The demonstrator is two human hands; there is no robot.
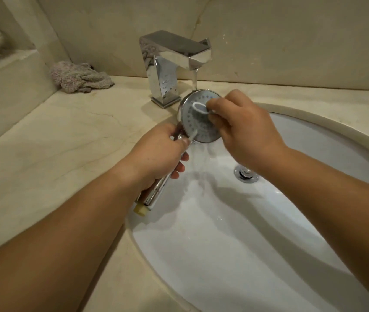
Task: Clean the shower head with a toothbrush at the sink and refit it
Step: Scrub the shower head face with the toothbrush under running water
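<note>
A chrome shower head (196,121) with a round grey spray face is held over the white sink (314,199), under water running from the chrome tap (174,61). My left hand (158,154) grips its chrome handle, whose yellowish end sticks out below my palm. My right hand (244,129) is closed on a white toothbrush (200,108), whose head lies against the upper part of the spray face. Water streams off the face into the basin.
A crumpled greyish cloth (79,76) lies on the beige marble counter (55,140) at the back left. The drain plug (246,173) sits in the middle of the basin. A marble wall rises behind the tap.
</note>
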